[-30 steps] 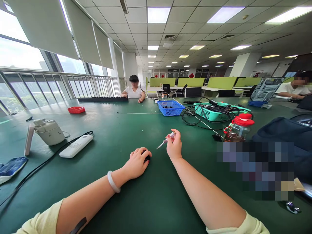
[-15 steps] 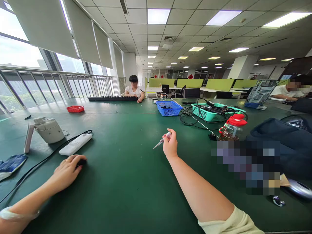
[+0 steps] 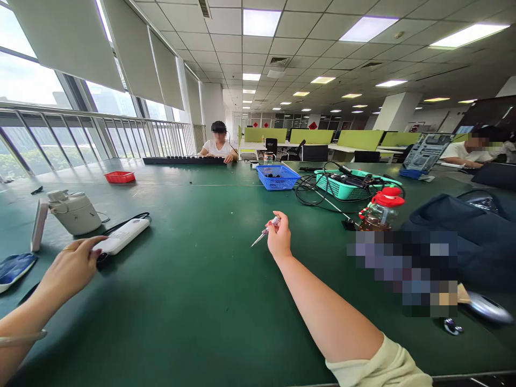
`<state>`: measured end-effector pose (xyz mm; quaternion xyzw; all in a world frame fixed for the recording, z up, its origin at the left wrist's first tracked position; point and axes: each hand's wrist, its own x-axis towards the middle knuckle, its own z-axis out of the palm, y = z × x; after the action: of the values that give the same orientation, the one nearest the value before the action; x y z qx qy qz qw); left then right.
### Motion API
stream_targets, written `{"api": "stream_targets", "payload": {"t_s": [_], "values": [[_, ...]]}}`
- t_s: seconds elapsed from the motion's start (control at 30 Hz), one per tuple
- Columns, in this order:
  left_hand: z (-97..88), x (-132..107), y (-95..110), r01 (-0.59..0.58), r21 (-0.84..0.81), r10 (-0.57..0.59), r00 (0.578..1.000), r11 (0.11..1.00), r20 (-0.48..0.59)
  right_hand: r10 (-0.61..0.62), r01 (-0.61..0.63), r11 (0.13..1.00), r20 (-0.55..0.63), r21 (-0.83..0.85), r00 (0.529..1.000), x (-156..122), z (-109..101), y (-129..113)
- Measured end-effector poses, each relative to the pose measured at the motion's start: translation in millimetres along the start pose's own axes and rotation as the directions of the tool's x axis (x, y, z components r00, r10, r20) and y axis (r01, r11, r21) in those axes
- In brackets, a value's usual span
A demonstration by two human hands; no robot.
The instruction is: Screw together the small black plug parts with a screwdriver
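My right hand (image 3: 279,239) is closed around the handle of a small screwdriver (image 3: 259,238), raised over the green tabletop. Its thin metal shaft points down and to the left. At the left, my left hand (image 3: 72,267) pinches a small black object (image 3: 104,259) between thumb and fingers, right by the near end of a white power strip (image 3: 124,236). What the black object is I cannot make out; the fingers partly cover it.
A white bottle (image 3: 74,212), an upright phone-like slab (image 3: 39,226) and a blue pouch (image 3: 16,270) stand left. Further off are a red tray (image 3: 120,177), a blue basket (image 3: 278,180) and a green basket (image 3: 350,191) with cables. A red-lidded jar (image 3: 381,209) and dark bag (image 3: 463,236) lie right.
My left hand has moved left with the small black object, up to the power strip's near end. My right hand keeps its hold on the screwdriver, almost still.
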<state>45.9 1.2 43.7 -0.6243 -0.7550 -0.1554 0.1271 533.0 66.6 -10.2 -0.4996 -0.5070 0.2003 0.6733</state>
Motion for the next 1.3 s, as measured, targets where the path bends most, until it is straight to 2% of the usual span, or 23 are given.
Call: {"api": "stream_targets", "payload": {"t_s": [0.1,0.2,0.3,0.4,0.57,0.7,0.9,0.97,1.1,1.3], "values": [[-19.2,6.8,17.5,0.117,-0.067,-0.119,0.993,0.991,-0.023,0.002,-0.002,1.0,0.012,-0.002,1.0,-0.1,-0.1,0.3],[-22.2,15.0,25.5,0.168,-0.173,-0.167,0.986,0.97,0.021,0.001,-0.001,1.0,0.01,0.004,1.0,0.2,-0.6,1.2],[-12.0,20.5,19.4,0.156,-0.253,-0.154,0.988,0.955,0.028,-0.008,0.008,1.0,0.006,0.007,1.0,0.4,-0.7,1.7],[-3.4,20.1,7.6,0.182,-0.261,-0.175,0.983,0.948,0.052,-0.009,0.009,1.0,0.007,-0.004,1.0,-0.1,-0.4,1.3],[-3.1,9.0,-3.4,0.168,-0.284,-0.172,0.985,0.944,0.008,-0.019,0.019,1.0,0.011,0.004,1.0,-0.5,-0.7,1.8],[-4.7,1.2,-4.3,0.175,-0.405,-0.196,0.98,0.898,-0.012,-0.028,0.029,1.0,0.013,-0.005,1.0,0.9,-1.4,3.1],[-19.2,-4.1,5.1,0.26,-0.201,-0.252,0.966,0.944,0.066,-0.065,0.065,0.998,0.012,-0.009,0.998,0.5,-1.1,1.9],[-20.5,-2.7,4.9,0.228,-0.204,-0.218,0.973,0.952,0.072,-0.066,0.066,0.998,0.019,-0.012,0.998,-0.4,-0.9,0.8],[-10.3,4.2,-3.1,0.008,-0.227,0.005,0.998,0.974,0.057,-0.061,0.061,0.998,0.028,-0.015,0.998,-1.5,-1.0,-0.8],[4.6,6.5,-8.6,-0.008,-0.218,0.026,0.997,0.976,0.079,-0.062,0.063,0.998,0.046,-0.003,0.997,-2.7,-1.1,-2.4]]}}
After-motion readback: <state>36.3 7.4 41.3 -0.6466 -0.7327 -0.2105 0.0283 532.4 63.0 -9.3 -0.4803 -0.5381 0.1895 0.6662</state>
